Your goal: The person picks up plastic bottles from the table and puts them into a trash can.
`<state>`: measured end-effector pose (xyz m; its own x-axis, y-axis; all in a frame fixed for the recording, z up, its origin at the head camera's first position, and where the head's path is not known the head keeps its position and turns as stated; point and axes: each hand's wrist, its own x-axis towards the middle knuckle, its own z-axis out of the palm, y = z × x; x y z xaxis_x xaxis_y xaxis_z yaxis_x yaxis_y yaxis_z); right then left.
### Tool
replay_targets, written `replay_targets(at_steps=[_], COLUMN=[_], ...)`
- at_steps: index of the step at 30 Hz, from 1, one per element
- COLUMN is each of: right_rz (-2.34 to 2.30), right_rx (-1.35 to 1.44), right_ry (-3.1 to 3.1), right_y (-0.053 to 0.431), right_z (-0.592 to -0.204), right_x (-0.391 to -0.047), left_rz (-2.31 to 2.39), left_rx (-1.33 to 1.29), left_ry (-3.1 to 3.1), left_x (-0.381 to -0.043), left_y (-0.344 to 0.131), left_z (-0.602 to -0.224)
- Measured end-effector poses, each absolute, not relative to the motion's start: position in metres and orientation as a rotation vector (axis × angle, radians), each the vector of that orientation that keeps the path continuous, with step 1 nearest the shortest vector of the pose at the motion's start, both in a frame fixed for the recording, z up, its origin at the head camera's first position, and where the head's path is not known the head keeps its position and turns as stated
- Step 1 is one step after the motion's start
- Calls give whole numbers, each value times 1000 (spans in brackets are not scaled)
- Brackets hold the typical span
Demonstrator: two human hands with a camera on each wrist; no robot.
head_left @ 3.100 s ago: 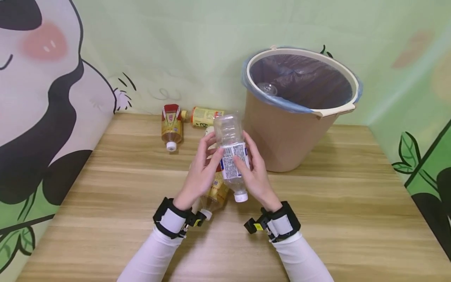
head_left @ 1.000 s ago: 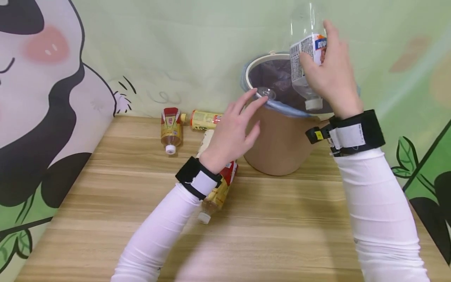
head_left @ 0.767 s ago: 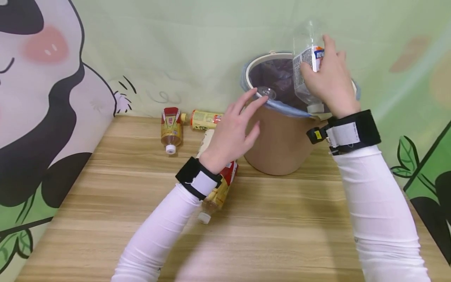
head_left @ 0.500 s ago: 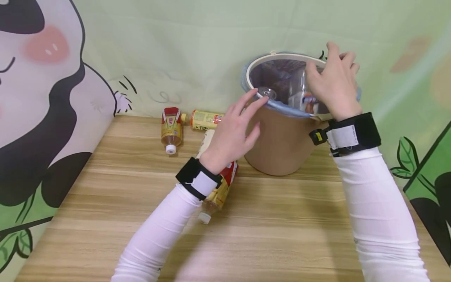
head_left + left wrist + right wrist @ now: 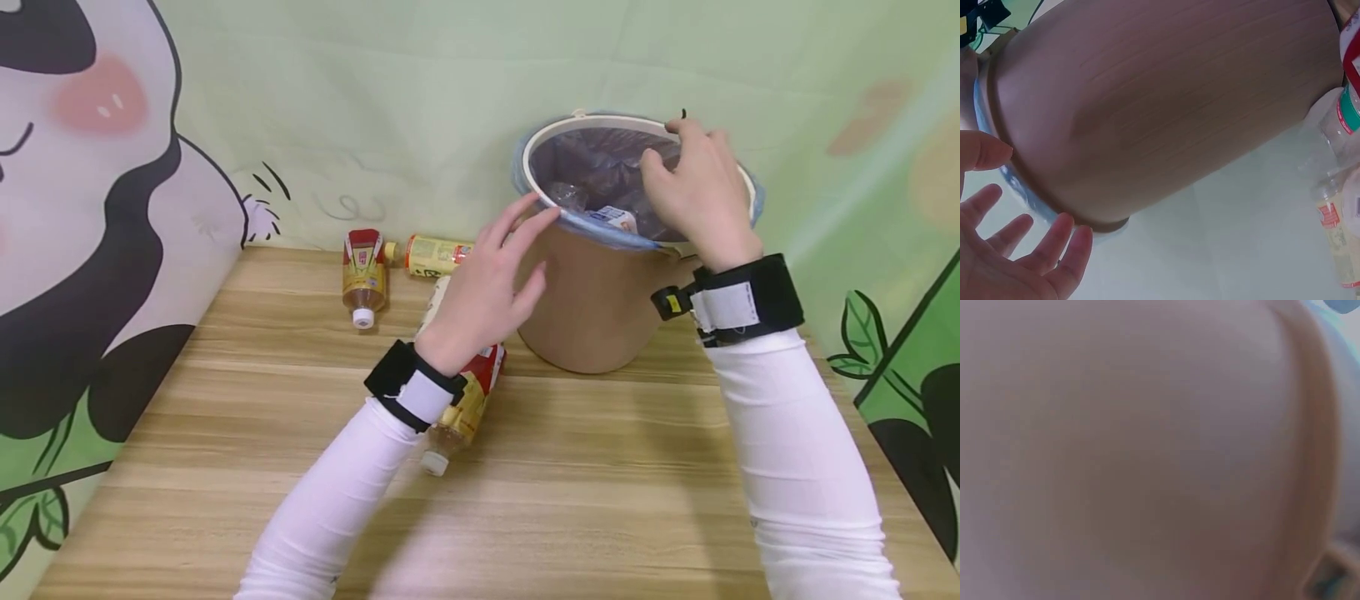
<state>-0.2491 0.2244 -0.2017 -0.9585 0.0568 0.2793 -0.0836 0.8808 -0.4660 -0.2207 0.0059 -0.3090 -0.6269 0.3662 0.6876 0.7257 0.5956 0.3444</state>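
Observation:
The beige bin, lined with a blue bag, stands at the back right of the table. Inside lies a clear plastic bottle with a white and blue label, beside another clear bottle. Over the right part of the bin's mouth is my right hand, fingers bent loosely and holding nothing. My left hand hovers by the near left rim with fingers spread and nothing in them; the left wrist view shows that hand right beside the bin's rim. Bin wall fills the right wrist view.
A bottle with a red and yellow label lies at the back left, near a yellow-labelled bottle. Another red and yellow bottle lies under the left wrist. A pale bottle is partly hidden by the left hand.
Both hands held the clear labelled bottle at first. My right hand carried it over the bin and let go; it dropped in and now lies low inside. The left hand moved to the rim.

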Motion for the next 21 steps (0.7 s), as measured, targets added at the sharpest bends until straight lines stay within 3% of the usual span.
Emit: replay_targets(at_steps=[21], right_rz=[1175], right_rx=[420], right_ry=[-2134], right_y=[175], right_z=[-233], right_x=[-194], left_rz=[-897], left_rx=[-619], left_ry=[-2235], left_x=[-197], left_y=[-58], left_z=[-326])
